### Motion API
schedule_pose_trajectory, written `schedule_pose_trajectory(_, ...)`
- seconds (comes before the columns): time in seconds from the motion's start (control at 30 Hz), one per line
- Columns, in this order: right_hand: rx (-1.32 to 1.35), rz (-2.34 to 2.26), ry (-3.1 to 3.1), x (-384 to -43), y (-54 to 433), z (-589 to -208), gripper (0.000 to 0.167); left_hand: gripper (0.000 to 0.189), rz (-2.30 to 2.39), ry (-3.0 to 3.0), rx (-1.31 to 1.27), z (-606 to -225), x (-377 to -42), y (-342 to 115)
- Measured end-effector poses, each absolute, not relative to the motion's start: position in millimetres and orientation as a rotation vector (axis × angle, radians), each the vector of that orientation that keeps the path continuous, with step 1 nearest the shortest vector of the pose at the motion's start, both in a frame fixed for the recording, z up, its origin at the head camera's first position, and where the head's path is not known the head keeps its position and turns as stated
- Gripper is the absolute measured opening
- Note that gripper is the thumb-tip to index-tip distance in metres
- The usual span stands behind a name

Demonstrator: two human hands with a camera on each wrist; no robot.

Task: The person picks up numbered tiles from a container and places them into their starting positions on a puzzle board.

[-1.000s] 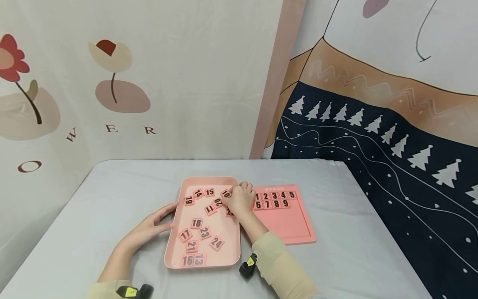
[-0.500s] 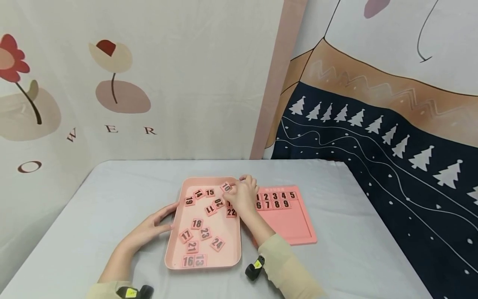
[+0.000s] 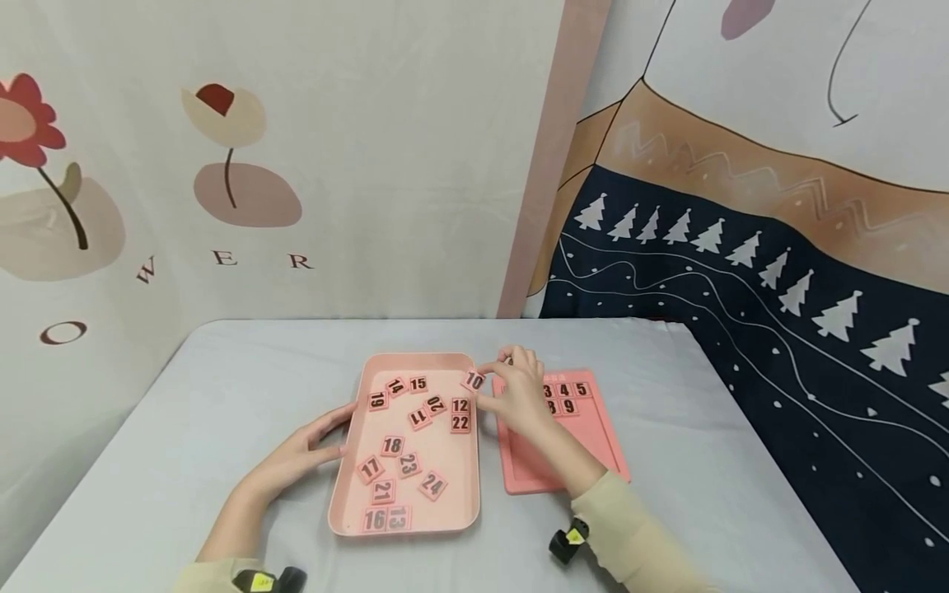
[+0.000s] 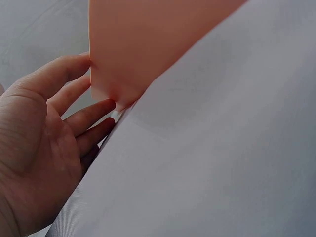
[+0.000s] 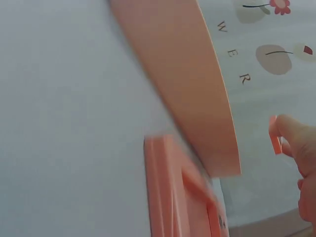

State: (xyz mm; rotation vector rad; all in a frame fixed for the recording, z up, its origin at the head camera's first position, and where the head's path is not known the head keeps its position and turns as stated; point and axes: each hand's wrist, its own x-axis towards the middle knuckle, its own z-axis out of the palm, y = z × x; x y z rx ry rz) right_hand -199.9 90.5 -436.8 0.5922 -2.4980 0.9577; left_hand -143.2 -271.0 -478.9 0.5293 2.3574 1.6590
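Note:
My right hand (image 3: 522, 399) pinches a small pink tile marked 10 (image 3: 473, 380) between thumb and fingertips, over the tray's far right rim. In the right wrist view the tile (image 5: 275, 136) is seen edge-on, raised above the tray's side. My left hand (image 3: 300, 449) rests its extended fingers against the left wall of the pink tray (image 3: 445, 446); the left wrist view shows the fingertips (image 4: 109, 104) at the tray's wall. Several number tiles lie scattered in the tray, among them 12 (image 3: 460, 405) and 22 (image 3: 460, 423).
Right of the tray lies a pink number board (image 3: 596, 436), its upper rows holding tiles partly hidden by my right hand. Tiles 16 (image 3: 374, 519) and 13 (image 3: 399, 518) lie at the tray's near end. White cloth (image 3: 704, 461) covers the table; printed curtains hang behind.
The right hand has lifted tile 10 from the tray's upper part and carried it right to the rim, uncovering tiles 12 and 22. My left hand stays against the tray.

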Motion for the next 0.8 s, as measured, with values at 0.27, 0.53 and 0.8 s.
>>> schedule_pose_trajectory(0.27, 0.807, 0.813, -2.506, -191.5, 135.7, -437.2, 0.035, 0.062, 1.66, 2.357, 0.532, -480.4, -143.3, -271.5)
schedule_pose_trajectory(0.53, 0.972, 0.719, -2.515, -192.8, 183.1, -436.7, 0.033, 0.061, 1.654, 2.357, 0.539, -479.6, -143.7, -272.3)
schedule_pose_trajectory(0.8, 1.017, 0.665, -2.595, -196.7, 223.8, -438.1, 0.033, 0.061, 1.671, 2.347, 0.544, -480.9, -144.0, -272.6)
